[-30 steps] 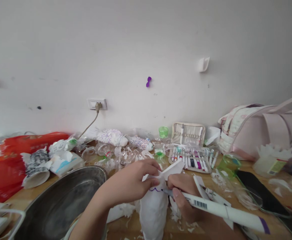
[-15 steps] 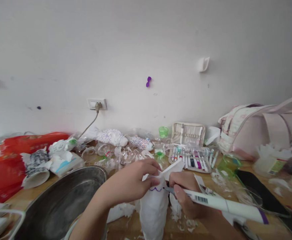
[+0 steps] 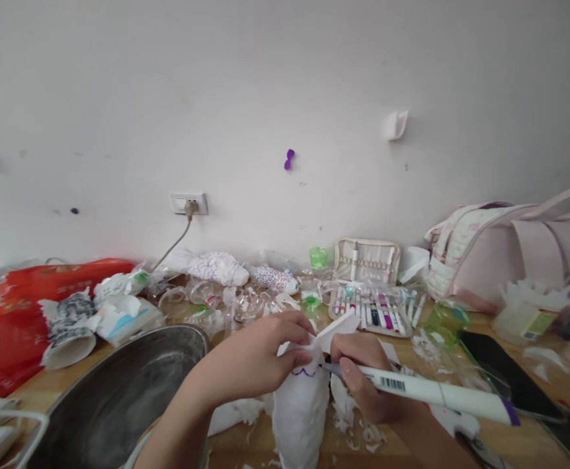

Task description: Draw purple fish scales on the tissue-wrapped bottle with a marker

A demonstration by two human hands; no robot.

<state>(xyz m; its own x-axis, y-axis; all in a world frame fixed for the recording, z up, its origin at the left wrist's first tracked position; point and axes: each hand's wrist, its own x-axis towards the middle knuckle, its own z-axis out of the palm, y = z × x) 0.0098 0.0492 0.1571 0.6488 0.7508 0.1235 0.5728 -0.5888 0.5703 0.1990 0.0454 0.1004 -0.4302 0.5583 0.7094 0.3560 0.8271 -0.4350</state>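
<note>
A white paper fish shape (image 3: 300, 417) stands over the table, a wavy purple line drawn near its upper end and a folded paper tail (image 3: 339, 327) above. My left hand (image 3: 270, 352) is closed on that upper end, thumb in front and fingers behind. Between the thumb and fingers of my right hand (image 3: 363, 371) is a white marker (image 3: 436, 393) with a purple end. Its grey tip touches, or nearly touches, the paper at the right end of the purple line. The lower end of the fish shape runs out of view.
Left is a large metal basin (image 3: 118, 397); red bags (image 3: 15, 326) lie beyond it. At the back are two patterned paper fish (image 3: 219, 268) and a marker case (image 3: 370, 293). A phone (image 3: 509, 374), scissors (image 3: 475, 436) and a pink bag (image 3: 490, 254) occupy the right.
The marker's rear end has shifted slightly left and down with my right hand. My left hand keeps its grip on the fish shape. The view has shifted very slightly.
</note>
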